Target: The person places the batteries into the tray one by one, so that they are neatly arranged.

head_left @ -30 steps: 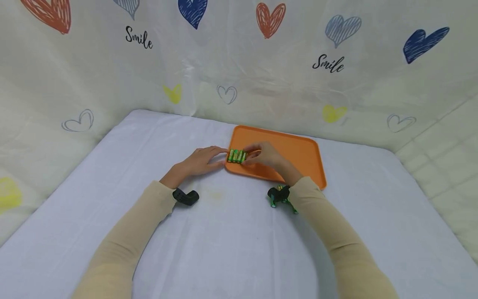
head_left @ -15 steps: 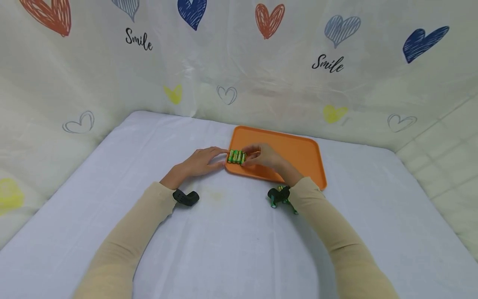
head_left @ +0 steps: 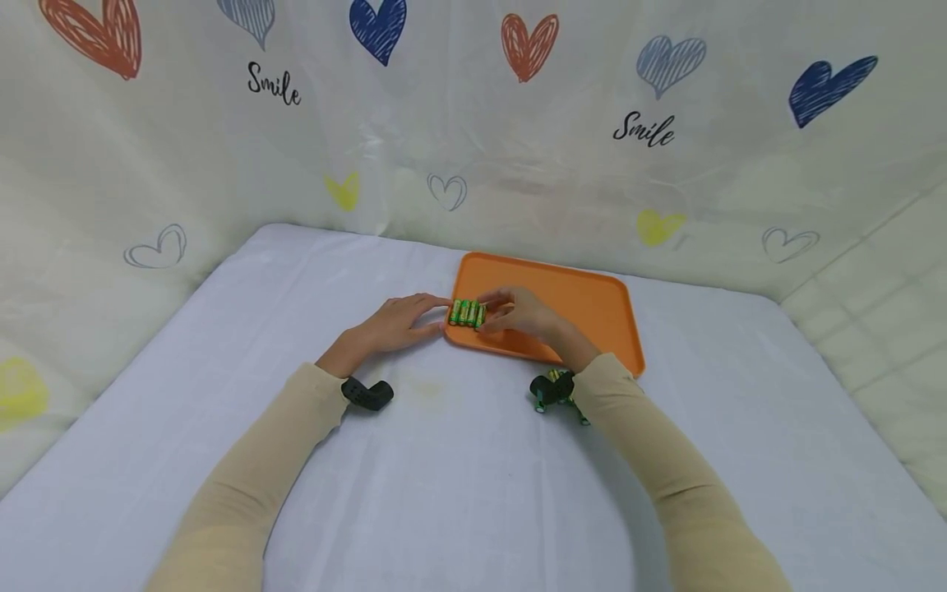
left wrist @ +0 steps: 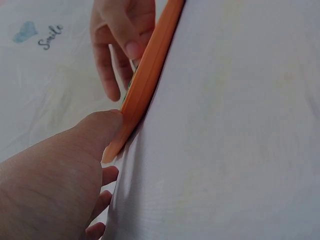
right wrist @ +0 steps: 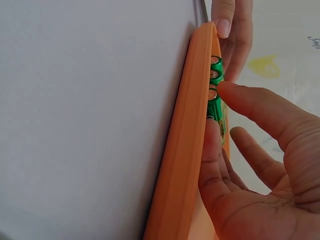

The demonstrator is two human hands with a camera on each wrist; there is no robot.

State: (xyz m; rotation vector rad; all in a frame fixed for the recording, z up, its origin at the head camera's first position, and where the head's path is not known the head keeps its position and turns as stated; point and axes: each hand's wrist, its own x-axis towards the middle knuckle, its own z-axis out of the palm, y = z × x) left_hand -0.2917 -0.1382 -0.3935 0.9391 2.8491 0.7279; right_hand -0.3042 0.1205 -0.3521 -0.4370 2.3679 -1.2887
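Observation:
A row of several green batteries lies side by side at the left end of an orange tray. My right hand pinches the rightmost battery between thumb and finger. In the right wrist view its fingertips sit low against the batteries' ends, just inside the tray's rim. My left hand rests at the tray's left edge with its fingers nearly straight. From the left wrist, its thumb touches the rim, while the tray wall hides most of the batteries.
More green batteries lie loose on the white cloth in front of the tray, partly hidden under my right wrist and its black camera. Behind the table hangs a pale curtain printed with hearts.
The head view has tilted slightly up. Both hands stay almost in place, and the rightmost battery sits a touch closer to the others in the row.

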